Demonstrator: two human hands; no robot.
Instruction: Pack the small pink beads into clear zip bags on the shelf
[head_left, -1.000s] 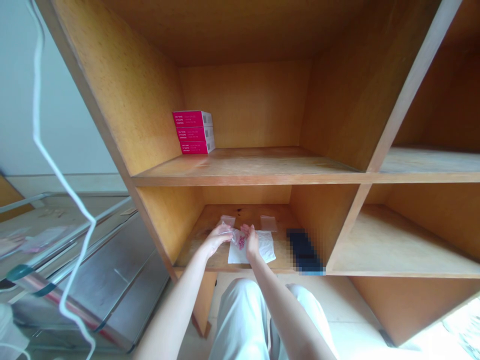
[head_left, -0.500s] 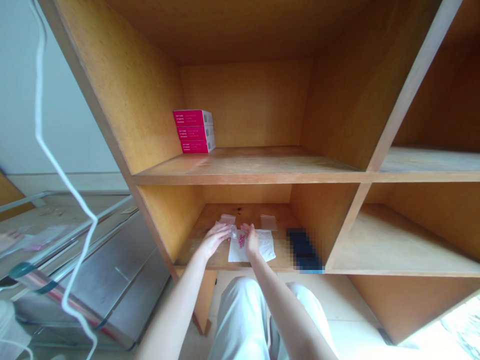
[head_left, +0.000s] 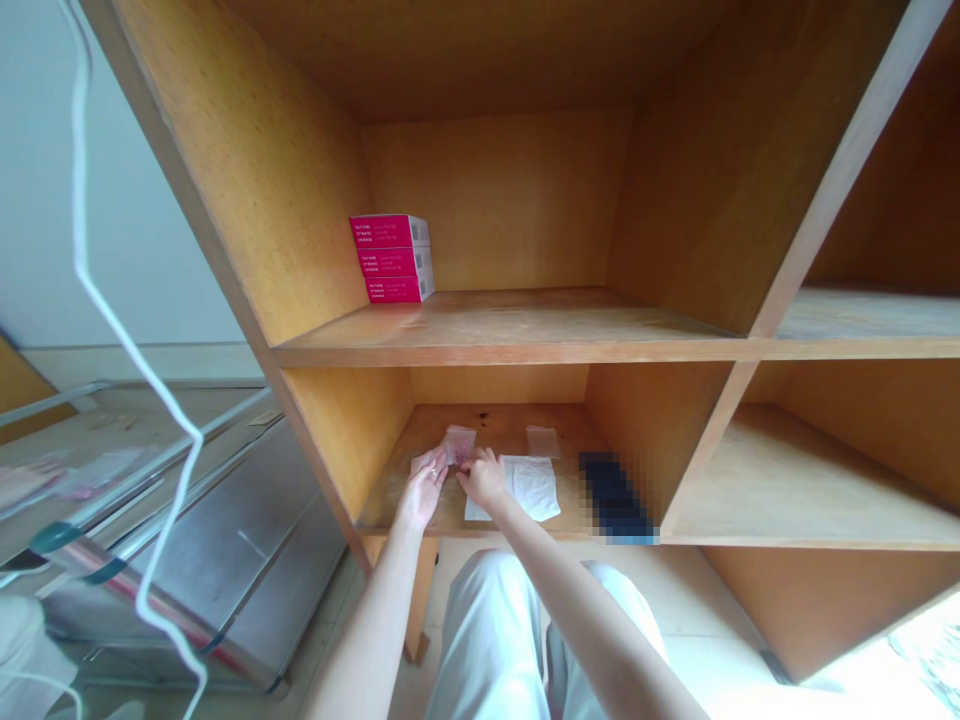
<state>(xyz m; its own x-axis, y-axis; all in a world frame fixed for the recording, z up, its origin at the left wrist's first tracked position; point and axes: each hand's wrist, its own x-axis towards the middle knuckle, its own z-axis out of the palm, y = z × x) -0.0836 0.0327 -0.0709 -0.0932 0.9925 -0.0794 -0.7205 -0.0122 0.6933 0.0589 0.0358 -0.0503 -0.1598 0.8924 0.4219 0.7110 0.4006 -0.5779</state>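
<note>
My left hand [head_left: 425,488] is at the left of the lower shelf, its fingers closed at the near edge of a small clear plastic bag [head_left: 460,440]. Small pinkish pieces show at that bag's lower part. My right hand [head_left: 484,480] is just to its right, fingers curled and pinched, tips close to the bag; what they hold is hidden. Under and beside my right wrist lies a white sheet [head_left: 534,490]. The right hand covers the spot where the red pieces lay. A second clear bag [head_left: 542,442] lies flat behind the sheet.
A pixelated dark object [head_left: 616,500] lies right of the sheet. Three stacked pink boxes [head_left: 391,258] stand on the upper shelf [head_left: 525,315]. To the left are a white cable [head_left: 142,370] and a metal cart [head_left: 225,530]; another person's hand [head_left: 30,480] is at far left.
My right hand has moved left and turned from beside the red pieces to over them, its fingers now curled toward the bag. My left hand has shifted slightly nearer and turned.
</note>
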